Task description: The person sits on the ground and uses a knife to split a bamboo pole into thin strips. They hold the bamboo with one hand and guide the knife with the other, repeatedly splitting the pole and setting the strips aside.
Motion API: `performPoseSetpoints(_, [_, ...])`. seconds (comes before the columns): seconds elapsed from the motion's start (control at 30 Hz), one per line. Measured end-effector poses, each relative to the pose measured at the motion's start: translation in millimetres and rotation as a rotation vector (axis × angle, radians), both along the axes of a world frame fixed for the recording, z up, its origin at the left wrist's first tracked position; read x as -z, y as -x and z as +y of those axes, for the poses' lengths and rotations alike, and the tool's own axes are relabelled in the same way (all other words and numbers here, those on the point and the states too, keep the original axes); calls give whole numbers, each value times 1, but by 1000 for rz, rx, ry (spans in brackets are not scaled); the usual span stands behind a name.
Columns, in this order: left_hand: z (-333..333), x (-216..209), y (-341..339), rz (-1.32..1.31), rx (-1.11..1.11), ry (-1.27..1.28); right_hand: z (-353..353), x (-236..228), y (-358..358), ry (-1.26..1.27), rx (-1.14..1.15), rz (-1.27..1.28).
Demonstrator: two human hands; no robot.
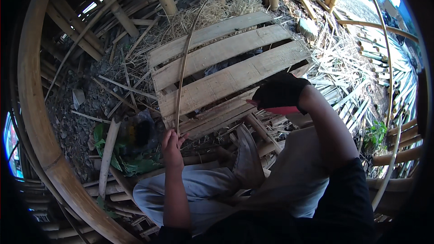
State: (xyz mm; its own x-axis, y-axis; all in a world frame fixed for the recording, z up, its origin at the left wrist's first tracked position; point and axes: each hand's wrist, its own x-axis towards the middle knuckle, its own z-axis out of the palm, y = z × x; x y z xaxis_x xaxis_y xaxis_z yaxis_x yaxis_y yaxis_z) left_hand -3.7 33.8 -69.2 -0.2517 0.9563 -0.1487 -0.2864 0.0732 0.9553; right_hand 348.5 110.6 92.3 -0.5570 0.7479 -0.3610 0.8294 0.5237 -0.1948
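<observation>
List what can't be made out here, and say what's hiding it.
All in the head view:
- Black-gloved right hand: finger positions, lost in the dark fabric and shadow.
- Red object: full shape, partly covered by that hand.
- Thin strip: where its near end stops, obscured at the left hand.
- Ground under the wooden slats: mostly hidden by them.
</observation>
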Motion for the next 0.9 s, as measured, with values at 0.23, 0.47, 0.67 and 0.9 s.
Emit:
performPoseSetpoints(0.23, [-10,-13,-31,104,-110,-14,-14,-7,-44,-64,226,78])
performPoseSetpoints(0.47, [-17,-22,-32,100,-88,-20,-8,-24,-49,-157,335,170])
performPoseSetpoints(0.67, [-8,-69,-77,147,32,-95,-14,-41,-76,-91,821,648])
performPoseSetpoints(0.9, [-20,-82,-75,247,115,-132,34,28,-69,17,490,617])
